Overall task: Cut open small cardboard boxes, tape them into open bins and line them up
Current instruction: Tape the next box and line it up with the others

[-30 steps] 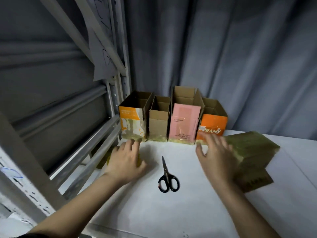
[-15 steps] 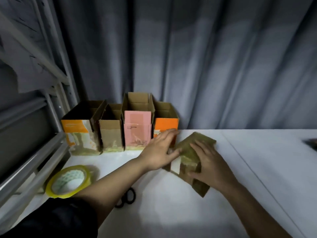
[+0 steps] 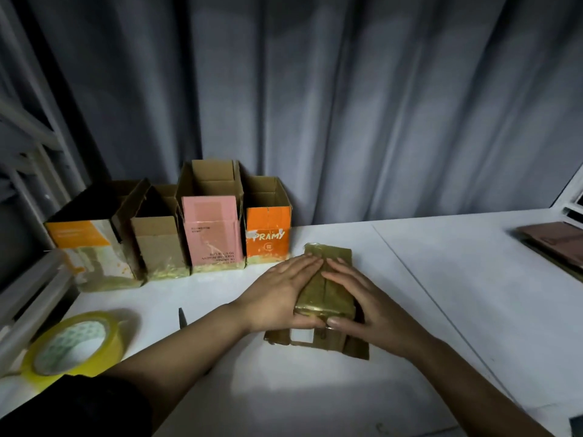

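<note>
A closed brown box (image 3: 328,288) wrapped in shiny tape lies in the middle of the white table (image 3: 441,294). My left hand (image 3: 280,294) lies over its left side and my right hand (image 3: 362,305) over its right side, fingers flat on top, both thumbs hooked round its near end. A flattened cardboard piece (image 3: 353,346) sticks out beneath it. Several open bins stand in a row at the back left: orange-white (image 3: 91,247), plain brown (image 3: 157,244), pink (image 3: 211,234) and orange (image 3: 268,231). The scissors (image 3: 182,316) show only a tip beside my left forearm.
A yellow tape roll (image 3: 72,345) lies at the near left of the table. A metal shelf frame (image 3: 31,279) borders the left side. Grey curtain hangs behind. Flat brown items (image 3: 555,244) lie at the far right edge.
My view turned right. Both hands left the bins and tape roll, took the taped box from the right and brought it to the table's middle, now squared in front of me.
</note>
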